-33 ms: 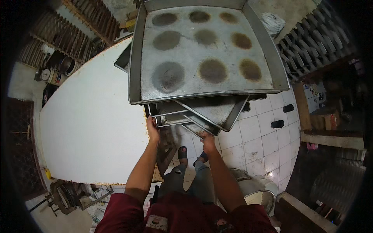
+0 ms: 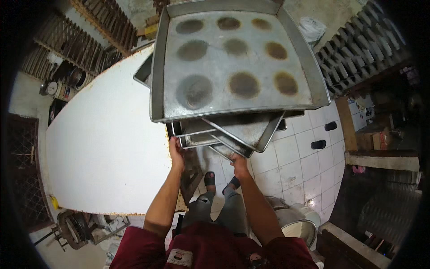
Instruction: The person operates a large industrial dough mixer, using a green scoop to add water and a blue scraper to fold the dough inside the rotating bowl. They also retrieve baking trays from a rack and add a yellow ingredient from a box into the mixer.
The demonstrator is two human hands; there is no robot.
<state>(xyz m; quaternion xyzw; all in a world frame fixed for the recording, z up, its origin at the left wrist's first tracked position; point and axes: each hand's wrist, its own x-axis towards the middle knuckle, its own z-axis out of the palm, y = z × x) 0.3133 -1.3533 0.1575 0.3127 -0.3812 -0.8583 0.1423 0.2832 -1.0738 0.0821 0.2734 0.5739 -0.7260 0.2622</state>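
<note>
A broad, shallow, square tray of dull grey sheet metal (image 2: 239,62) lies uppermost, its flat base marked with nine dark, round stains in three rows of three, several of them brown at the edge. Its raised walls end in a thin rim, and the metal looks scuffed. Beneath it sit several skewed grey metal trays with straight thin rims (image 2: 244,129), turned at differing angles so that their corners fan out toward the person. The stack is in front of the person, partly over the right edge of a smooth white tabletop with rust-flecked borders (image 2: 103,134) and partly over the glossy white square floor tiles (image 2: 291,157).

The top tray hides most of those below, so their number is hard to tell; its far rim meets the upper edge of the view. What bears the stack's weight beyond the hands cannot be made out.

Both bare forearms reach forward from dark red sleeves. The left hand (image 2: 176,154) grasps the lower trays at their near left corner, its fingertips partly hidden. The right hand (image 2: 240,166), palm turned inward, grips a jutting lower corner, most fingers hidden underneath.
</note>
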